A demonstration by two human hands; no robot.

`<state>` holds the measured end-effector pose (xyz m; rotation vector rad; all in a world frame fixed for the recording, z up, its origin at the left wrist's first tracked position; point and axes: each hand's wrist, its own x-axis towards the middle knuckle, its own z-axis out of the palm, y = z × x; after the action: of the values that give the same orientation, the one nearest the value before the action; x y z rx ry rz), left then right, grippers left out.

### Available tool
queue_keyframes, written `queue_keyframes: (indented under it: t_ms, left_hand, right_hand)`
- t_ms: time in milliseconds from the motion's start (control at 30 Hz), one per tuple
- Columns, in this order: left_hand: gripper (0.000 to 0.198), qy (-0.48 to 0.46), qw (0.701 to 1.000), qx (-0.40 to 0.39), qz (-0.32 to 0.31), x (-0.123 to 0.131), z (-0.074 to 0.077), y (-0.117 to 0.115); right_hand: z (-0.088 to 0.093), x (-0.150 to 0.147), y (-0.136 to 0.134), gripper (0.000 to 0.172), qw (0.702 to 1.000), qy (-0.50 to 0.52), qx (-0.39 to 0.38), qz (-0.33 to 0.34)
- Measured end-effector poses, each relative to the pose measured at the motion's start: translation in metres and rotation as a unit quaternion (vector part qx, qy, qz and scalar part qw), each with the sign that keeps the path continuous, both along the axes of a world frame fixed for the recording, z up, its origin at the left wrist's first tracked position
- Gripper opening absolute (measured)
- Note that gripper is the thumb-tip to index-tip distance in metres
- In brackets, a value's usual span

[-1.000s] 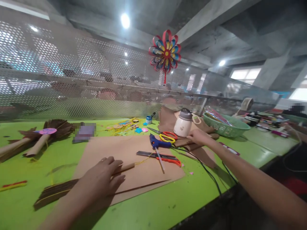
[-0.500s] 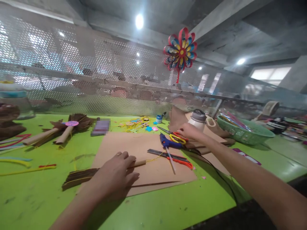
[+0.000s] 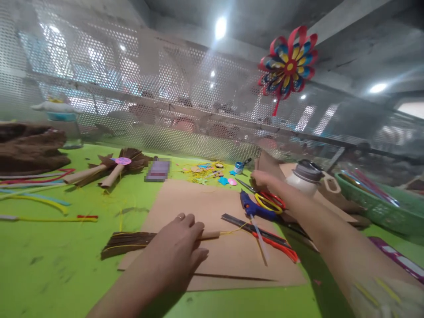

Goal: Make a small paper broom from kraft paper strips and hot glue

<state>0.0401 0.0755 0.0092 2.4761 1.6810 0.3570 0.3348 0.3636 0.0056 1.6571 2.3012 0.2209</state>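
Observation:
My left hand (image 3: 180, 238) lies over a pleated brown paper bundle (image 3: 127, 244), its fingers and thumb closed about the narrow rolled end. A yellow string runs from that end across a brown paper sheet (image 3: 185, 201). My right hand (image 3: 261, 179) reaches to the back, fingers curled beside a standing piece of brown paper (image 3: 267, 162); its fingertips are hidden. Just below it are yellow-and-red-handled scissors (image 3: 270, 203) and a blue glue gun (image 3: 256, 207) with a clear stick. Orange-handled black scissors (image 3: 274, 240) lie on the sheet under the glue stick.
A lidded white bottle (image 3: 303, 179) and a green basket (image 3: 371, 203) stand at the right. Paper scraps (image 3: 202, 170) and a small blue jar (image 3: 238, 167) sit at the back. Brown paper flowers (image 3: 122, 170) and coloured strips (image 3: 43, 198) lie left. A perforated screen (image 3: 185, 115) rises behind.
The view has swung left, so things appear farther right. My right hand has moved from the scissors' handles farther back, toward the brown paper. My left hand stays on the paper bundle.

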Motion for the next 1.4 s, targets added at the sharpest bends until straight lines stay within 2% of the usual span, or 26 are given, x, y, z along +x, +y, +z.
queue_keyframes:
  t_ms: [200,400,500,667,800,1000,1200,1300,1400]
  left_hand:
    - [0.024,0.001,1.0,-0.019,-0.008,0.003,0.003,0.002]
    - [0.024,0.014,1.0,-0.013,-0.012,0.004,0.002,0.002]
    - [0.024,0.025,0.999,-0.016,-0.017,0.004,0.004,0.001]
    - [0.021,0.023,0.999,-0.025,-0.004,0.006,0.008,-0.002]
    - [0.02,0.016,1.0,-0.008,0.0,0.008,0.007,-0.003]
    - [0.019,0.019,1.0,-0.009,-0.018,0.007,0.006,-0.001]
    - [0.02,0.013,1.0,-0.024,-0.006,0.002,0.003,-0.001]
    - [0.024,0.013,1.0,-0.01,-0.012,0.001,0.0,0.001]
    - [0.029,0.012,1.0,-0.003,-0.014,0.0,-0.002,0.002]
  right_hand:
    - [0.017,0.024,0.015,0.032,0.998,-0.053,0.008,-0.014]
    - [0.028,0.041,0.003,0.031,0.997,-0.07,0.034,-0.009]
    - [0.027,0.045,-0.007,0.03,0.996,-0.072,0.061,-0.003]
    - [0.021,0.05,-0.028,0.018,0.989,-0.065,0.136,0.009]
    - [0.014,0.055,-0.039,0.024,0.983,-0.061,0.175,0.008]
    - [0.004,0.065,-0.043,0.026,0.981,-0.046,0.189,-0.012]
    - [0.003,0.068,-0.043,0.026,0.981,0.005,0.194,-0.017]
    - [0.003,0.066,-0.043,0.031,0.977,0.049,0.208,-0.019]
    - [0.002,0.062,-0.048,0.047,0.969,0.1,0.224,-0.012]
